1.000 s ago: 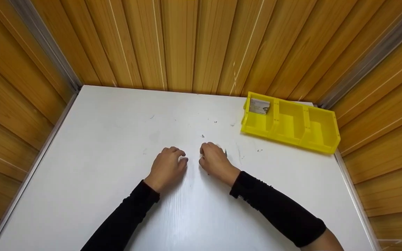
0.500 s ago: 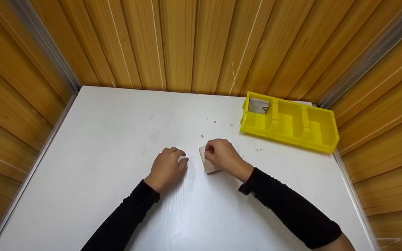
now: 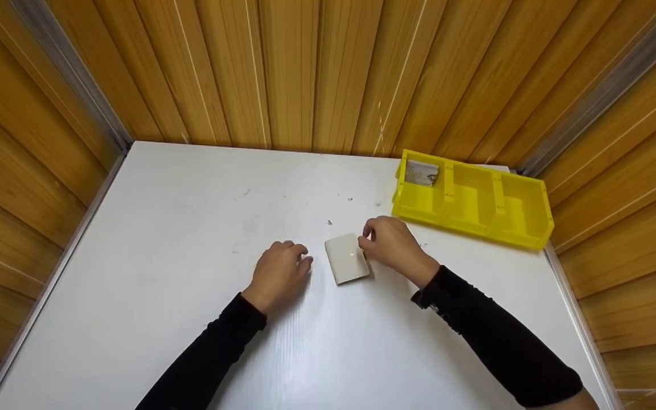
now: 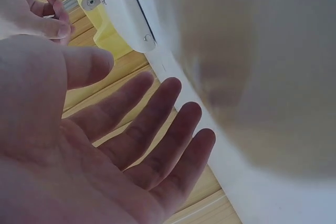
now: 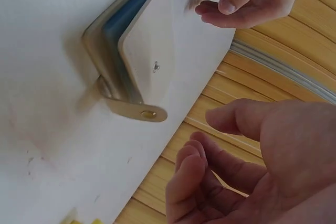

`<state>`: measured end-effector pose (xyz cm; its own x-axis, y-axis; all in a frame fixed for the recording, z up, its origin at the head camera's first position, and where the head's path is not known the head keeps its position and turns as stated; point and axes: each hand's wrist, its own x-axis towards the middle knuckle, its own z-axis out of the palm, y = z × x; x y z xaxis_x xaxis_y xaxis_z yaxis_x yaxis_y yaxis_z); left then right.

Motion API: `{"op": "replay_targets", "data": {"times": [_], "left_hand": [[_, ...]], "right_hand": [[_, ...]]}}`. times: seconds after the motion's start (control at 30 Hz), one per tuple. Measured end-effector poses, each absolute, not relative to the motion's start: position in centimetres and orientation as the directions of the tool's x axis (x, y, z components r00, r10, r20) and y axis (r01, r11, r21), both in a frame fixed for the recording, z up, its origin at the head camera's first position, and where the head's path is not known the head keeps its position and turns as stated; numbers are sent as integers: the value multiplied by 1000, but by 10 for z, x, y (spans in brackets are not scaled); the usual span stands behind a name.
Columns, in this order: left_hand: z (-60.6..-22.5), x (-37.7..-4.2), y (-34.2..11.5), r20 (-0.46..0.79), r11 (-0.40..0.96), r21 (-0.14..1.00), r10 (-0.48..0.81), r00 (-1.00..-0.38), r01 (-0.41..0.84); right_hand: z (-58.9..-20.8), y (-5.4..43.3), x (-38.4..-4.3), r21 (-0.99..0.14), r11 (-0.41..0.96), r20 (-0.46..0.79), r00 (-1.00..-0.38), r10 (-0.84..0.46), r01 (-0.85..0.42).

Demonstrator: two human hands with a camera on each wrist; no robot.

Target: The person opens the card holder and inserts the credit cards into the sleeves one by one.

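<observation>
A small cream card wallet (image 3: 347,259) lies on the white table between the hands. In the right wrist view, the wallet (image 5: 149,51) stands slightly ajar, with blue showing inside. Its snap strap (image 5: 139,111) hangs unfastened, a metal button at its end. My right hand (image 3: 390,242) hovers by the wallet's right edge; the right wrist view shows its fingers loosely bent, apart from the thumb, holding nothing. To the wallet's left, my left hand (image 3: 279,276) rests near the table with relaxed fingers. In its wrist view the left palm (image 4: 94,145) is bare.
A yellow three-compartment bin (image 3: 473,199) stands at the back right of the table. A printed grey-white card or paper piece (image 3: 421,172) sits in its left compartment. Wood-panelled walls (image 3: 288,74) enclose the table (image 3: 191,228) at the back and sides.
My right hand has moved right, off the card wallet, uncovering its smooth cream cover; half a second ago a textured beige face showed beneath it. My left hand has barely moved.
</observation>
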<state>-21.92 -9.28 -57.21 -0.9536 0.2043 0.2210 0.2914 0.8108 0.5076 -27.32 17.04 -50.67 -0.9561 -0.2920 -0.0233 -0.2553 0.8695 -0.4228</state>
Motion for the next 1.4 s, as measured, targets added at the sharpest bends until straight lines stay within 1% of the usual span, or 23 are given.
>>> {"op": "replay_targets", "data": {"times": [0.17,0.3,0.5,0.7,0.93,1.13,1.4], "left_hand": [[-577,-220,-81,245,826,476,207,-947,303],[-579,-221,-73,238,827,480,198,-951,292],[-577,-225,-62,228,831,468,214,-950,299],[-577,-232,-52,220,854,455,167,-961,253],[-576,-238,-44,210,855,465,146,-967,230],[-579,-240,-42,158,852,480,152,-976,211],[-579,-243,-42,144,845,495,151,-978,203]], "right_hand": [[-511,181,-265,-406,889,-49,-967,-252,-211],[-516,183,-256,-416,891,-69,-971,-230,-182],[-523,181,-248,-432,888,-139,-960,-242,-161],[-535,175,-247,-445,884,-203,-945,-258,-145],[-543,171,-250,-427,889,-180,-947,-266,-168],[-549,170,-252,-424,892,-192,-948,-255,-154],[-554,167,-248,-415,897,-172,-955,-243,-153]]}}
